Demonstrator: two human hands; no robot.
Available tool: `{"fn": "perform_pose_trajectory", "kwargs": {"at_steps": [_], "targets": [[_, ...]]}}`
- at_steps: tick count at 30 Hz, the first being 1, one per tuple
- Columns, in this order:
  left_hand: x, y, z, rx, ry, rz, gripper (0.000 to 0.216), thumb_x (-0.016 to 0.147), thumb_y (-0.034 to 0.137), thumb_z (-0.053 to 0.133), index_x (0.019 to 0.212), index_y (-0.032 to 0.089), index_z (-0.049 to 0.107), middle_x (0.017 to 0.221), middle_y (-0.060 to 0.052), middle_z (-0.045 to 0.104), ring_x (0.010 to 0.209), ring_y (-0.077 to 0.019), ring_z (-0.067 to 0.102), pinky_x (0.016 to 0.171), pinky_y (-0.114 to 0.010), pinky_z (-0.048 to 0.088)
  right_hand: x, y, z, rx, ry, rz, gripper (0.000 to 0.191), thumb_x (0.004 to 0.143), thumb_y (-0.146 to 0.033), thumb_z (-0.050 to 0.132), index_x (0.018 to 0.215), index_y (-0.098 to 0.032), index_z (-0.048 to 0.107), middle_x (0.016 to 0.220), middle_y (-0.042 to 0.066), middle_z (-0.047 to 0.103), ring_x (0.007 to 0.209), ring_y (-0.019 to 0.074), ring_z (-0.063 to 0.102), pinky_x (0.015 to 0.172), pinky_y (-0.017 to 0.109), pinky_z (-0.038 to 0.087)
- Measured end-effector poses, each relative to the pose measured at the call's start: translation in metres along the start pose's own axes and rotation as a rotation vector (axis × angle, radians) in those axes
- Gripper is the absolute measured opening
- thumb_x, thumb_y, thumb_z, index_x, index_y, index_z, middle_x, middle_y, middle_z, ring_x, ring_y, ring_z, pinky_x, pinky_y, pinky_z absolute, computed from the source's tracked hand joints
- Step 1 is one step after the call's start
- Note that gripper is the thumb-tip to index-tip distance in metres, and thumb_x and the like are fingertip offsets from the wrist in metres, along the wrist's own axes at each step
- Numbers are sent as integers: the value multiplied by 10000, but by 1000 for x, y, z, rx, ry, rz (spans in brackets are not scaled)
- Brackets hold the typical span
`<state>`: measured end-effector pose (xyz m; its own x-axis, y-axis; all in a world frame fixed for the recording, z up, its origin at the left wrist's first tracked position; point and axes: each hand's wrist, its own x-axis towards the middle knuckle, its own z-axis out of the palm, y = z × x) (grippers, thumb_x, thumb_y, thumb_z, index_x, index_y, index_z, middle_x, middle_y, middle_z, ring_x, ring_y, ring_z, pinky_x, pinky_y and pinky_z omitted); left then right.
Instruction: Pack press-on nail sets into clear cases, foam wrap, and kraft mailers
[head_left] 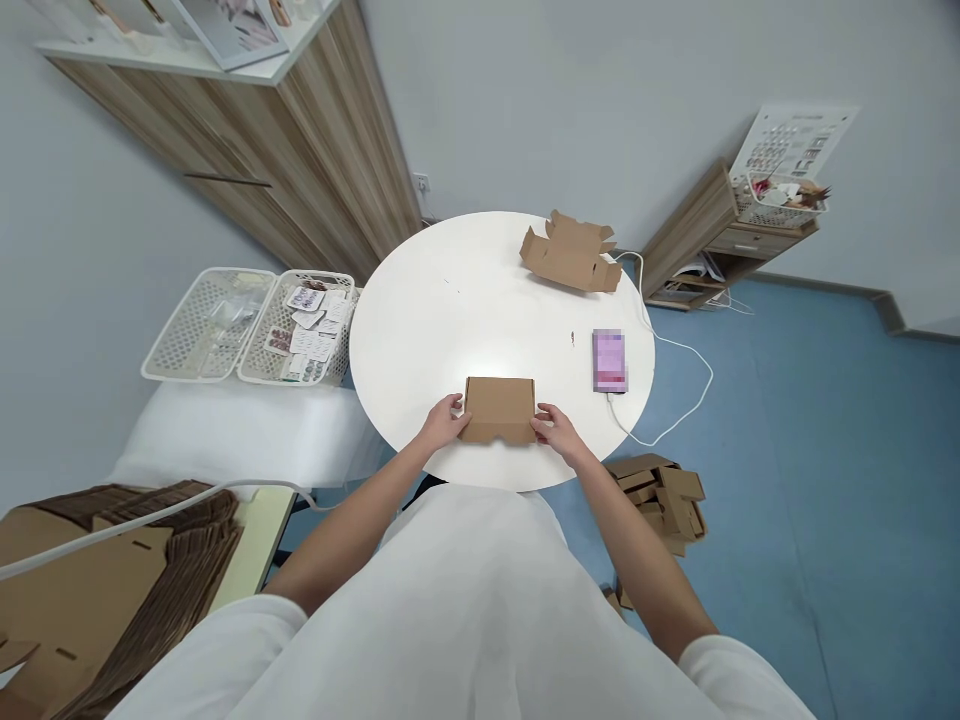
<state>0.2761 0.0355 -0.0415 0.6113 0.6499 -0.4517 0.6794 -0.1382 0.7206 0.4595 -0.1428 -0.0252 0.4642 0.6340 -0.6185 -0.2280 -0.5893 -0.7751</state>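
Note:
A small brown cardboard box (500, 402) lies near the front edge of the round white table (450, 310). Its top panel is down, and the front flap with a notch sticks out toward me. My left hand (445, 420) grips the box's left front corner, thumb on the flap and fingers along the side. At the right front corner, my right hand (556, 432) holds it the same way. Farther back on the table lies an unfolded cardboard box blank (574, 252). To the right is a phone (610, 360) with a pixelated screen and a white cable plugged in.
White plastic baskets (259, 345) with cards and clear packets stand left of the table. Flat cardboard blanks (90, 590) are stacked at the lower left. Folded boxes (664, 500) are piled on the floor at right. A wooden cabinet (300, 150) stands behind left.

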Motion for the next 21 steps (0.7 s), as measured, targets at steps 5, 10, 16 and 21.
{"fn": "perform_pose_trajectory", "kwargs": {"at_steps": [5, 10, 16, 21], "targets": [[-1, -1, 5, -40, 9, -8, 444, 769, 381, 493, 1168, 189, 465, 1039, -65, 583, 743, -128, 583, 692, -257, 459, 0, 0, 6, 52, 22, -11, 446, 739, -353, 547, 1153, -217, 451, 1133, 78, 522, 738, 114, 572, 627, 245, 489], [-3, -1, 7, -105, 34, -10, 423, 797, 399, 446, 1162, 187, 465, 1057, -80, 580, 770, -148, 589, 705, -282, 457, 1, 6, 8, 140, 37, 10, 518, 736, -389, 537, 1203, -218, 396, 1043, 89, 563, 747, 149, 591, 605, 267, 491], [-6, -2, 14, 5, 95, -2, 444, 776, 375, 480, 1157, 149, 455, 1063, -107, 565, 826, -178, 578, 762, -324, 446, 4, 23, 6, -244, 215, -150, 539, 700, -361, 550, 1199, -203, 417, 1119, 108, 490, 837, 180, 575, 754, 348, 471], [-17, -7, 20, 116, 202, 217, 362, 783, 288, 468, 1130, 185, 467, 1107, -93, 539, 1034, -211, 505, 871, -357, 397, -3, 33, 6, -427, 193, -392, 478, 740, -303, 498, 1204, -228, 410, 1201, 94, 448, 957, 194, 530, 832, 370, 440]]}}
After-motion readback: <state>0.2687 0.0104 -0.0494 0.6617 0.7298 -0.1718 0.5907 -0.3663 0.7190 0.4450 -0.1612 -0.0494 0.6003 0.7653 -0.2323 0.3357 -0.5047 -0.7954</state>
